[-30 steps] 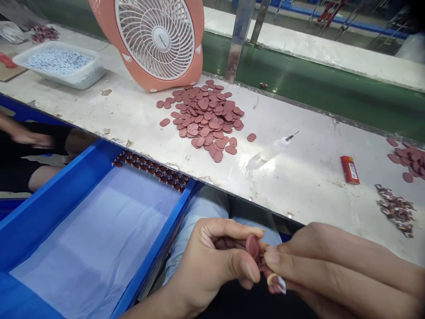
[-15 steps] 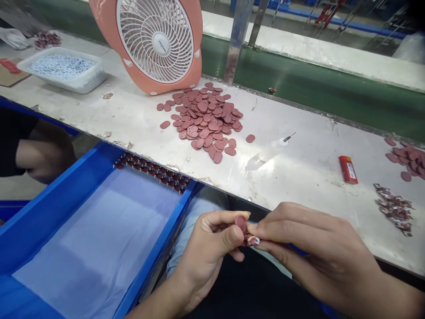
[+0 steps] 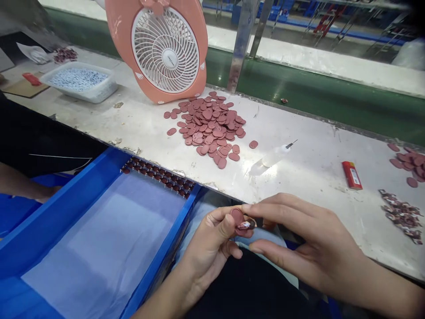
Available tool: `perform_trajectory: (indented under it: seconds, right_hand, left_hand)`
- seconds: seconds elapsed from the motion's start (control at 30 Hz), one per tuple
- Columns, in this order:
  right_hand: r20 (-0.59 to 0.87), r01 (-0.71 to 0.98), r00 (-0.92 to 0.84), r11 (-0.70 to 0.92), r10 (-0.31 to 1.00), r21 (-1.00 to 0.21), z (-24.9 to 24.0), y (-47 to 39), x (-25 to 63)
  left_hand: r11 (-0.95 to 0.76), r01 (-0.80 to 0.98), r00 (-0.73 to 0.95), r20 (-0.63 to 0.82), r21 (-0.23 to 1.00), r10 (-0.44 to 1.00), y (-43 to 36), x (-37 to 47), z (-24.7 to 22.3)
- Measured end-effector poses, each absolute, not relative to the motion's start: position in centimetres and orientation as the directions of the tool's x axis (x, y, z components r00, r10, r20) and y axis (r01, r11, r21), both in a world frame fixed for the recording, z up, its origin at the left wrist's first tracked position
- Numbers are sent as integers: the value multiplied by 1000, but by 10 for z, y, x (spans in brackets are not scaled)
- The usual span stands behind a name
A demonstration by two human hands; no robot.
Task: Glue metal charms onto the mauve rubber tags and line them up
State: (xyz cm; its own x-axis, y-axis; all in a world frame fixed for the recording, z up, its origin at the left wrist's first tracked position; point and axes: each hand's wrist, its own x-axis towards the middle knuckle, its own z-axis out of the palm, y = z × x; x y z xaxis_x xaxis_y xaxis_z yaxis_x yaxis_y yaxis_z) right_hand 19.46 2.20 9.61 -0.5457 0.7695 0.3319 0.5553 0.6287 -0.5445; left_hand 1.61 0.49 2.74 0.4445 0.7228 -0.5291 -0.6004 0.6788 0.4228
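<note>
My left hand pinches a reddish-brown oval disc between thumb and fingers. Against the disc sits a small painted piece in white, dark and brown; its exact kind is too small to make out. My right hand is just to the right, thumb and forefinger spread apart. Its forefinger tip reaches the top of the disc by my left fingertips, while the thumb is clear of the piece. Both hands are over my lap, in front of the bench edge.
On the bench lie a pile of oval discs, a needle-tipped clear bottle, a red lighter and small painted pieces. Behind stands a pink fan. A blue crate holds rows of pieces. Someone's arm is at left.
My right thumb and forefinger have parted from the small piece, which now shows more fully in my left hand. The view has shifted slightly, and the other person's arm at left has moved.
</note>
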Motion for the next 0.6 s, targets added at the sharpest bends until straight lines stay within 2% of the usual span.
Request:
perform_trajectory:
  seconds: [0.17,0.3,0.6]
  right_hand:
    - [309,551,-508,579,804,-601,94,27,193]
    - [245,543,-507,526,827,-654,91,30,188]
    - [285,486,-486,527,826,-697,85,37,174]
  left_hand:
    - [686,-639,495,-497,347,713,7,11,20]
    - [678,-647,516,-455,349,726,10,9,19]
    - [672,-647,523,-431,361,735,14,2,16]
